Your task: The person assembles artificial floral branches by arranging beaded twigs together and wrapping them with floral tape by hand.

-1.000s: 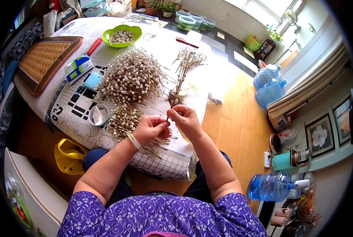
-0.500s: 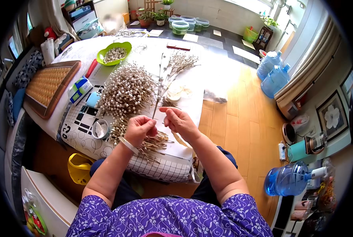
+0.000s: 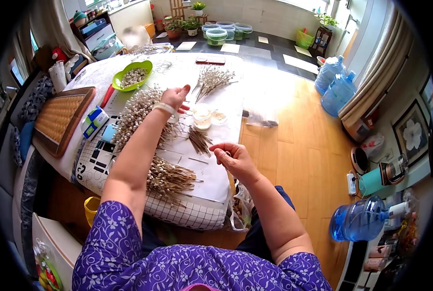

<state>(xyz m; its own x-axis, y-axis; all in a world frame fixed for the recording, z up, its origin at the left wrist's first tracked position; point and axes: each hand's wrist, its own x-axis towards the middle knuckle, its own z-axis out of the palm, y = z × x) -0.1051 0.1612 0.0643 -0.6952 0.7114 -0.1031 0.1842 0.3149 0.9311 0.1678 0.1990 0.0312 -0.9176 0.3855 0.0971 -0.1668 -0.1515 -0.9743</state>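
My left hand (image 3: 175,99), with a pale bracelet at the wrist, reaches over a large bunch of dried stems with pearly beads (image 3: 138,112). Its fingers are apart and no stem shows in it. Just beyond lies a smaller bunch of beaded stems (image 3: 211,80). At the table's right edge hovers my right hand (image 3: 235,162), thumb and index finger drawn together; anything between them is too small to make out. To its left rest a short bundle of stems (image 3: 199,140) and another beaded bunch (image 3: 170,178). An open jar of pale stuff (image 3: 202,116) stands beside its lid (image 3: 219,117).
A green bowl of beads (image 3: 133,76) sits at the far left of the table, near a red-handled tool (image 3: 107,95) and a blue-white packet (image 3: 94,121). A plastic bag (image 3: 240,208) hangs at the front right corner. Large blue water bottles (image 3: 357,219) stand to the right.
My left hand has moved forward from the table's front, and the long stem it held no longer shows in it. My right hand has shifted slightly right and down.
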